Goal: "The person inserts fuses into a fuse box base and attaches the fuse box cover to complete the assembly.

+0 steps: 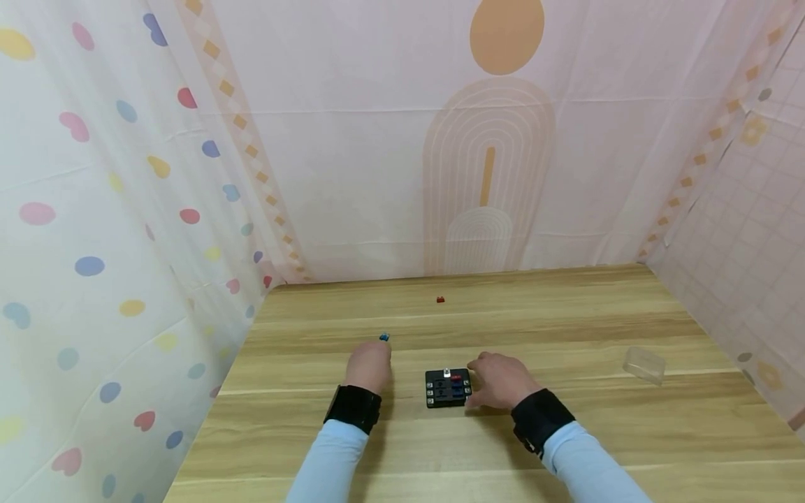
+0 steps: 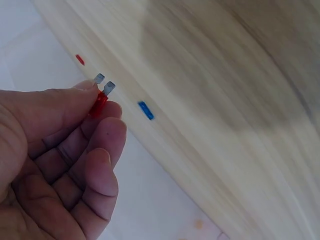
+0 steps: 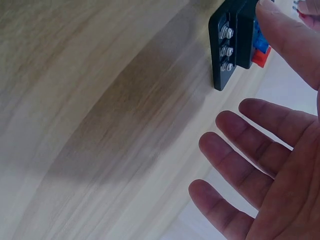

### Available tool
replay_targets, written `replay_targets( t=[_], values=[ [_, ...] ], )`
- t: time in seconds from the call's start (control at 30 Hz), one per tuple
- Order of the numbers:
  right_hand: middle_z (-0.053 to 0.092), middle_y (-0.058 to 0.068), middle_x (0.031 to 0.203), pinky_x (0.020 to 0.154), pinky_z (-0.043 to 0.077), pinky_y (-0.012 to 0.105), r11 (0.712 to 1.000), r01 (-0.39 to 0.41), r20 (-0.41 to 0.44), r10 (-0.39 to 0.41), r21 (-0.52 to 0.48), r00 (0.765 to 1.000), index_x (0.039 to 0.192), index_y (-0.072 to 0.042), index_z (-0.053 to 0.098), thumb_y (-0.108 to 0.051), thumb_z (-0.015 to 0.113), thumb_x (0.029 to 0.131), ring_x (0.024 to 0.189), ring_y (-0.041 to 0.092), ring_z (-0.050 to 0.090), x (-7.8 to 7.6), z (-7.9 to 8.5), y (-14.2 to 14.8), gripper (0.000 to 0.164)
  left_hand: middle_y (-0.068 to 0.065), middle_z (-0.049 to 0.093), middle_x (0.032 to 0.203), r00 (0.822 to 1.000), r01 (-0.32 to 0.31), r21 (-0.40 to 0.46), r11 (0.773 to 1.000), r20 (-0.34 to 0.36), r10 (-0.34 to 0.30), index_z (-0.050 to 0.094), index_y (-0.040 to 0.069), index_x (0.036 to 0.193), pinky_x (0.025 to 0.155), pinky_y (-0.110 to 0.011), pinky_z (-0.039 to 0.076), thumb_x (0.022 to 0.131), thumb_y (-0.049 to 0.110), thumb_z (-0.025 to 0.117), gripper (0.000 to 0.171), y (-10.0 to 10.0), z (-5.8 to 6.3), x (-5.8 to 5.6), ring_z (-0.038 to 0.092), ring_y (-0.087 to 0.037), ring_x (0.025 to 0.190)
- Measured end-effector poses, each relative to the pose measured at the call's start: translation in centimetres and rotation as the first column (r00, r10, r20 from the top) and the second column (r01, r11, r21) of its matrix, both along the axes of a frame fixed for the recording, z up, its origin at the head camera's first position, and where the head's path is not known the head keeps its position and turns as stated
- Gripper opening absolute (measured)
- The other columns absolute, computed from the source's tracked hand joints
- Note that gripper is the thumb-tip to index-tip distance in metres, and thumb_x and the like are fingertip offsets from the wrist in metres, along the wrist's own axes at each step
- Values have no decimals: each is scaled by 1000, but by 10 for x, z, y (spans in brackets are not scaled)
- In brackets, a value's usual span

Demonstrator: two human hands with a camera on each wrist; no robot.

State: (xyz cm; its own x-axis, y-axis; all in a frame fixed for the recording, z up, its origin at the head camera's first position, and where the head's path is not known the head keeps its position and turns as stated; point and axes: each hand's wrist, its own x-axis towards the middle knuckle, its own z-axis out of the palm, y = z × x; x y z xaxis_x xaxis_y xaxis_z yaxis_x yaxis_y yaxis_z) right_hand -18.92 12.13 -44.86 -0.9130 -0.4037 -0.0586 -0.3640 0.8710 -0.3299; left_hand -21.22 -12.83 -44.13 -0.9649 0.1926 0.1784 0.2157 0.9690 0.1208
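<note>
Between thumb and index finger, my left hand (image 1: 369,366) pinches a red blade fuse (image 2: 98,106), its two metal prongs pointing away from the palm. Just beyond that hand a blue blade fuse (image 1: 384,337) lies on the table, with a small red fuse (image 1: 440,300) farther back. A black fuse block (image 1: 438,402) sits between the hands; red and blue fuses and metal screws show on it. My right hand (image 1: 503,381) is at the block's right side, thumb tip overlapping the block in the right wrist view, its other fingers spread and fairly straight.
A clear plastic box (image 1: 644,365) stands on the right part of the wooden table (image 1: 553,307). Patterned curtains (image 1: 352,175) hang along the back and both sides of the table. A black band circles each wrist.
</note>
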Motion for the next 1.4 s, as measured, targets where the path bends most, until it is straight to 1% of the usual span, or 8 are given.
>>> replay_targets(
  t=[0.13,0.3,0.5,0.6,0.73,0.87,1.03,1.4],
  values=[
    [66,17,117,87,52,47,1000,-19,-14,19,8,1000,119,-1,69,-37,90,70,103,34,64,1,-2,-3,64,-9,69,76,1000,23,-19,1000,-11,-23,69,3,77,64,-35,55,89,-7,66,16,8,0,2,66,-24,71],
    [67,11,108,81,53,43,999,-30,-36,31,27,999,117,-4,71,-38,90,70,90,25,64,2,-5,-8,62,-4,66,71,999,33,-19,999,33,-33,70,5,78,63,-32,54,85,-8,69,14,21,2,4,64,-18,69],
    [66,6,100,78,53,41,997,-53,-54,56,47,997,114,-5,72,-38,90,69,83,20,61,1,-7,-14,59,0,66,69,995,97,-12,995,40,-97,70,8,75,59,-29,52,81,-4,75,15,32,1,4,62,-15,65],
    [65,4,97,78,52,39,997,-57,-53,60,55,997,115,-6,72,-38,90,70,80,17,59,0,-9,-15,58,-1,68,72,988,147,-8,989,50,-146,71,8,75,60,-28,52,80,-3,77,13,36,2,4,63,-15,67],
    [64,2,95,77,52,37,996,-69,-57,72,49,996,115,-6,72,-36,90,71,77,16,58,-1,-11,-16,56,-1,70,76,976,202,-2,979,89,-201,74,8,78,63,-28,54,83,0,76,10,42,3,4,65,-15,70],
    [64,1,92,74,51,36,996,-78,-75,81,46,994,111,-7,73,-34,89,72,74,15,56,-1,-14,-17,50,0,70,78,965,212,32,977,154,-214,75,8,81,66,-27,53,87,4,75,6,47,5,3,65,-14,73],
    [61,0,87,70,50,35,996,-74,-83,78,52,993,106,-7,74,-31,89,73,70,14,53,-2,-14,-18,43,1,68,78,954,221,64,973,195,-229,75,9,82,67,-27,52,88,9,75,6,51,6,1,63,-13,73],
    [62,2,88,70,51,38,998,-65,-58,65,18,996,105,-4,73,-28,88,74,71,16,55,-6,-12,-19,42,2,68,76,942,287,84,954,155,-297,76,8,82,66,-25,52,88,8,75,7,57,2,-3,62,-12,71]
  ],
)
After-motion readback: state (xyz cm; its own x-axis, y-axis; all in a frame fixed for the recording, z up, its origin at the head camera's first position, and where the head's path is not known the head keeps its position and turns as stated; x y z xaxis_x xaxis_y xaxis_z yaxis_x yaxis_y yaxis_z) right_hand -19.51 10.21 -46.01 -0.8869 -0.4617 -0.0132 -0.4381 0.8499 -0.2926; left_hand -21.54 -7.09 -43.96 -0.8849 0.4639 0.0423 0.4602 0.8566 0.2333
